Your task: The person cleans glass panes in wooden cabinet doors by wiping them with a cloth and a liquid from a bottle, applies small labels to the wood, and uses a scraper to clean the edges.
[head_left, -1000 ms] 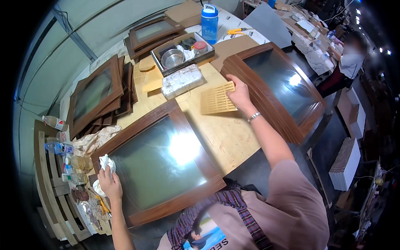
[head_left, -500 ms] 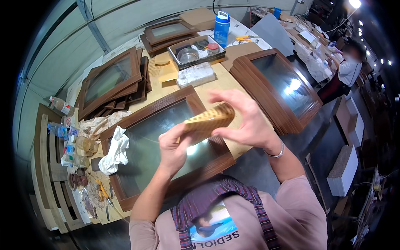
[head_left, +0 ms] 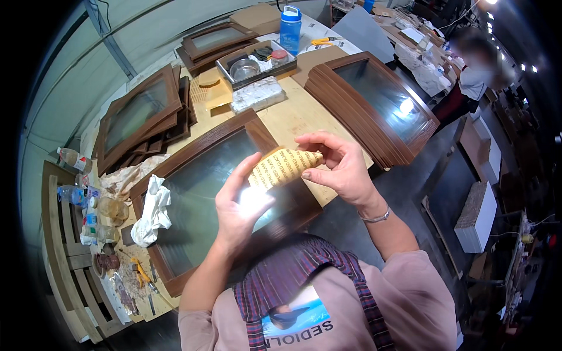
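Observation:
A curled yellow sheet of printed labels [head_left: 280, 168] is held up between my hands, over the near wooden-framed glass panel [head_left: 199, 210]. My left hand [head_left: 234, 212] grips its left end between thumb and fingers. At the other end my right hand [head_left: 346, 172] pinches the rolled-over edge with thumb and fingertips. A bright glare on the glass shows beside my left thumb. Crumpled on the panel's left side lies a white cloth [head_left: 153, 213].
Framed panels are stacked at the back left [head_left: 140, 120] and right [head_left: 374, 111]. A metal tray [head_left: 257, 64] of small items, a white wrapped block [head_left: 257, 95] and a blue bottle [head_left: 290, 30] stand behind. Plastic bottles [head_left: 111, 210] line the left edge. Another person [head_left: 474, 76] is at far right.
The label sheet has turned so its printed face shows, and its right end curls over. My right hand has closed in on that end. The whole view has shifted slightly.

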`<state>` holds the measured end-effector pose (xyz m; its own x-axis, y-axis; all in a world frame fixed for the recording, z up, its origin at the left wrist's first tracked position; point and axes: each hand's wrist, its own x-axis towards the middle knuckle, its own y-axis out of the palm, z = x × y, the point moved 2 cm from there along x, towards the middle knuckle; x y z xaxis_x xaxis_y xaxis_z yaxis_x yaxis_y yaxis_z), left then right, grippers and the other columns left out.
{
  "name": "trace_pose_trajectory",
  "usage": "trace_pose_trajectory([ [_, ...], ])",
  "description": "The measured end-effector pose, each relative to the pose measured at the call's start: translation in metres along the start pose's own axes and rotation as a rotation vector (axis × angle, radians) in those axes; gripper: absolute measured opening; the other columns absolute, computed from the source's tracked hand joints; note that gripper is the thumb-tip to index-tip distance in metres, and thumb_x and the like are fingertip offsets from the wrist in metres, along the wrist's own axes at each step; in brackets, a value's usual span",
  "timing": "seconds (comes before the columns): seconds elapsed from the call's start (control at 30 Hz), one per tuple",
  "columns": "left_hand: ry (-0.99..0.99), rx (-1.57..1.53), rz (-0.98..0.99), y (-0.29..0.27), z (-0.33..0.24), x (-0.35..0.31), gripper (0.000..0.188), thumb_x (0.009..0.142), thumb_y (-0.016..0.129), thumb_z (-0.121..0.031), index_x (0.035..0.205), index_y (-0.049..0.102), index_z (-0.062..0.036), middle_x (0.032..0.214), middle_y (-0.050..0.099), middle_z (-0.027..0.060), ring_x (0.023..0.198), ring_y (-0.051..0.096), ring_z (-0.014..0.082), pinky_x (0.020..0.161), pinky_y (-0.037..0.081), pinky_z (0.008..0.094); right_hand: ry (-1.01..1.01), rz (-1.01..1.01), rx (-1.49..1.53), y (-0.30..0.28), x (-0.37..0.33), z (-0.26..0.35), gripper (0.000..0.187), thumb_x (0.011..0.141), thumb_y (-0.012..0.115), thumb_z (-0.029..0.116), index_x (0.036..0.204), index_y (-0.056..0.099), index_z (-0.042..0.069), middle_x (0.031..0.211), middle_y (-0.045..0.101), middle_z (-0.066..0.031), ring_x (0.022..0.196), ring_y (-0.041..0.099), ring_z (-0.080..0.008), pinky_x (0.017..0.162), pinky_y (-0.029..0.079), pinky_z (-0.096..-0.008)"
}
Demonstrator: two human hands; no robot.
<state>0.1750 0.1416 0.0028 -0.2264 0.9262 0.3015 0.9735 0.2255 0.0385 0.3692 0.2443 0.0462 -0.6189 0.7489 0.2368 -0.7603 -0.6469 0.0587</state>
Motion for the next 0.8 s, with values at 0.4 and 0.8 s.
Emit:
trace_pose_trajectory([
  [0.4,-0.013,-0.366,-0.154,0.026,-0.003,0.009,0.048,0.087,0.069,0.004,0.132,0.055,0.0032,0.119,0.065,0.0108,0.109,0.063,0.0168,0.094,0.051,0.0302,0.05,-0.043,0.068,-0.002,-0.016,0.011,0.075,0.077,0.072,-0.009,0.145,0.042,-0.001,0.126,0.058,-0.0115,0.111,0.061,-0.0158,0.097,0.05,-0.0301],
  [0.8,-0.293,-0.427,0.159,0.05,-0.002,0.038,0.086,0.084,0.069,0.008,0.155,0.022,0.0004,0.11,0.068,0.0176,0.101,0.066,0.0187,0.084,0.055,0.0296,0.031,-0.282,0.399,-0.039,0.0,-0.012,0.074,0.089,0.061,-0.01,0.153,0.024,0.0,0.118,0.065,-0.0193,0.103,0.067,-0.0204,0.09,0.057,-0.0337],
])
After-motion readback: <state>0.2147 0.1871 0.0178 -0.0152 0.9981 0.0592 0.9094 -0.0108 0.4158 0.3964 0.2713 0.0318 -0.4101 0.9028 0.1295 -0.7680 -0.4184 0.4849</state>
